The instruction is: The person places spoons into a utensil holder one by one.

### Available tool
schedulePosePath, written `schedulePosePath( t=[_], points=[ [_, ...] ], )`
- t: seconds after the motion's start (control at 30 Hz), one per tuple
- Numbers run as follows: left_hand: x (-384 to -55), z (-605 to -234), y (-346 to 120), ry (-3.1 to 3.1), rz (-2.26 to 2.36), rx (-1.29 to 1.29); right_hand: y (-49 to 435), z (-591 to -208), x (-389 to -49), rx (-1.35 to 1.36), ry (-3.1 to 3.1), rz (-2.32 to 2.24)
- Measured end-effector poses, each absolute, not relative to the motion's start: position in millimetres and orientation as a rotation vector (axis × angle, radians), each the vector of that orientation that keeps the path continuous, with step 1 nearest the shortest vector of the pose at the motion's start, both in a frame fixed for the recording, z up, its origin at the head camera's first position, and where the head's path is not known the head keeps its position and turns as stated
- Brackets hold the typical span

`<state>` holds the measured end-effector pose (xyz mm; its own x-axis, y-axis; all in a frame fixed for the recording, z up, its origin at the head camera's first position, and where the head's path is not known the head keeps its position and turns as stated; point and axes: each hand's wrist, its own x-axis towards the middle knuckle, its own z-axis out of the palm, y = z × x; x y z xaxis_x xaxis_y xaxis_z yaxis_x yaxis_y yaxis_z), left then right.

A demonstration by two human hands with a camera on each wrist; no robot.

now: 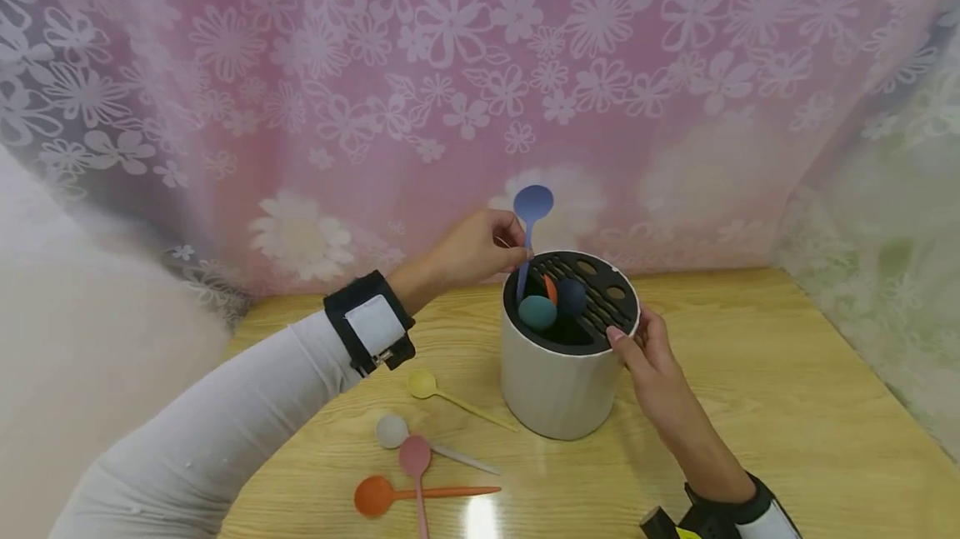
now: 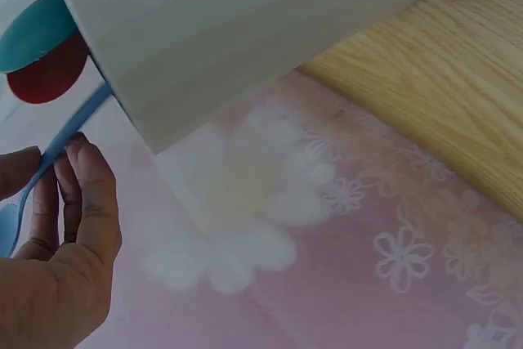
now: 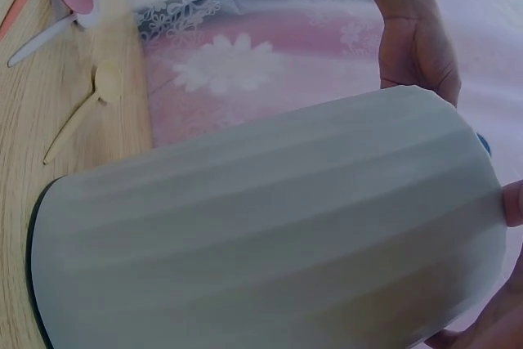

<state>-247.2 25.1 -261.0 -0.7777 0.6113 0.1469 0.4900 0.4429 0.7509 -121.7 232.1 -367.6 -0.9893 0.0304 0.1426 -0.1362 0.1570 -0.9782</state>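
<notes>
My left hand [image 1: 483,247] pinches the handle of a blue spoon [image 1: 533,203], bowl upward, its lower end inside the open compartment of a white round utensil holder [image 1: 558,393] with a black slotted top. A teal spoon [image 1: 537,312], a dark blue spoon [image 1: 572,297] and an orange-red utensil [image 1: 551,288] stand in that compartment. My right hand [image 1: 651,360] grips the holder's right rim, thumb on top. In the left wrist view the thumb and fingers pinch the blue handle [image 2: 69,130]. The right wrist view shows the holder's ribbed side [image 3: 270,218].
Left of the holder on the wooden table [image 1: 720,339] lie a yellow spoon [image 1: 422,384], a white spoon [image 1: 392,431], a pink spoon [image 1: 415,456] and an orange spoon [image 1: 375,496]. The pink one crosses the orange one. A pink flowered curtain [image 1: 420,106] hangs behind.
</notes>
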Motion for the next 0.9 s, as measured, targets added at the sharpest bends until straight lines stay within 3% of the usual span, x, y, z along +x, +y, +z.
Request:
schedulePosePath(
  t=[0.4, 0.9],
  points=[
    [-252, -279, 16, 2.454, 1.245, 1.083, 231, -369, -123, 0.121, -2.286, 1.942],
    [-247, -270, 6, 2.518, 1.045, 0.945, 232, -369, -125, 0.138, -2.286, 1.905]
  ],
)
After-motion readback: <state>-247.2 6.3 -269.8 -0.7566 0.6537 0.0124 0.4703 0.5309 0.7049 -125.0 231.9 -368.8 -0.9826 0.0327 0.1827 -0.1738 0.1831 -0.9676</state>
